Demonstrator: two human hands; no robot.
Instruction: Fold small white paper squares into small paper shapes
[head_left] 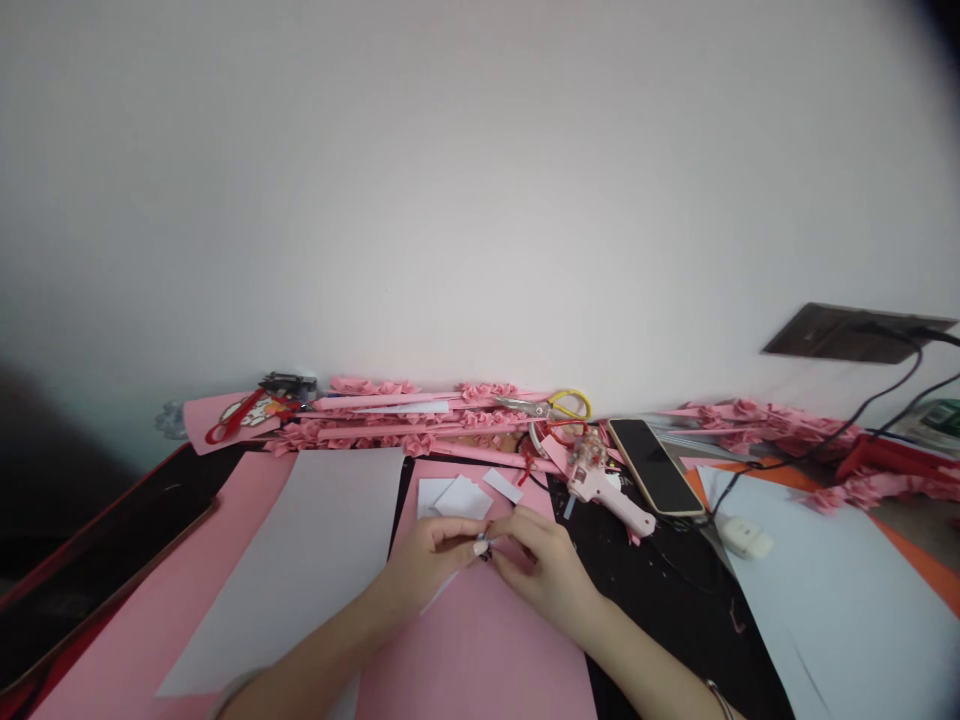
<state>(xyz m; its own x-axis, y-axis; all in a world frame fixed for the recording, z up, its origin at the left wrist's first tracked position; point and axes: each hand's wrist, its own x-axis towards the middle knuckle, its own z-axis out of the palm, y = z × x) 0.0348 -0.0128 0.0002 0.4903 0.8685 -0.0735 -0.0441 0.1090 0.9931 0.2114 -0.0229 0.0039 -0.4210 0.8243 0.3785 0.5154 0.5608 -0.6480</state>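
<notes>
The left hand [424,570] and right hand [551,575] met at the fingertips, pinching a small piece [484,545], partly hidden, above smooth pink paper [480,660]. Just beyond lay flat white paper cards [463,497]; rightward, a pale glue gun [613,499] and flat phone [656,467]. Behind stretched ruffled pink paper flowers [418,444] and metal scissors [538,409] with yellow handles.

A pale, plain wall [480,200] spans the upper half of the frame, soft light brightest near upper center and fading toward the left edge, where a deep shadow [30,440] gathers. At right, a dark socket plate [825,335] is mounted on the wall, black cords [941,337] plugged in. Below, a black tabletop [690,600] shows at lower right of center.
</notes>
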